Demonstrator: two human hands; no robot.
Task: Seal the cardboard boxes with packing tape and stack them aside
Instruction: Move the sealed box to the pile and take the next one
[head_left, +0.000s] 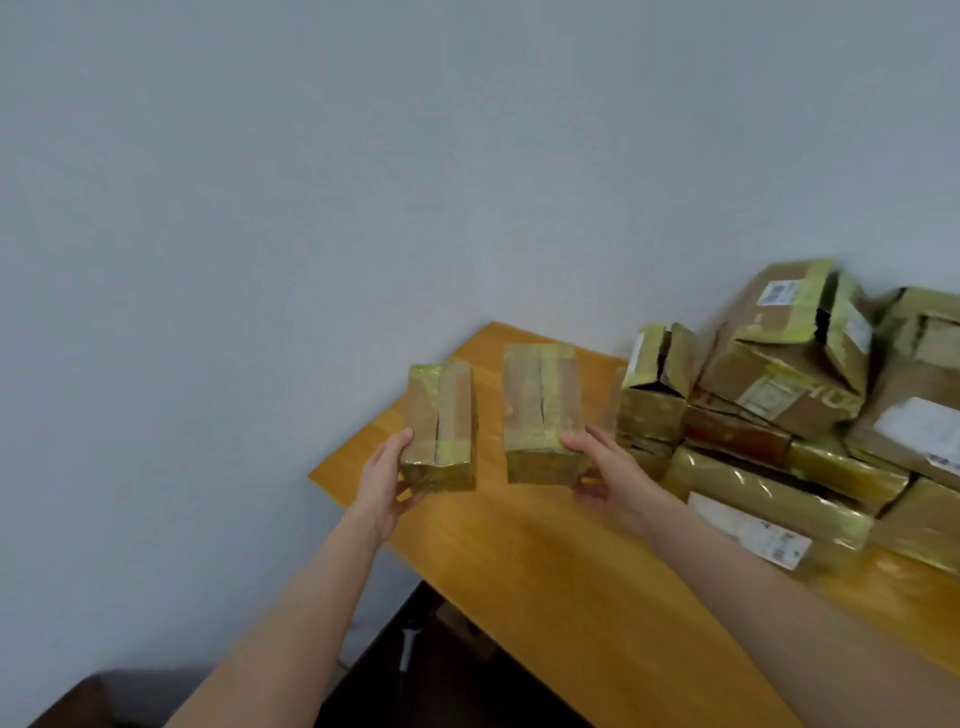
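Grips a small taped box (441, 415) by its near end with the left hand (384, 480), thumb on top, fingers curled beneath. Holds a wider taped box (540, 405) likewise in the right hand (605, 475). Carries both over the wooden table (545, 582), side by side but apart, long axes and top seams pointing away toward the wall, left of a heap of taped boxes (789, 384)
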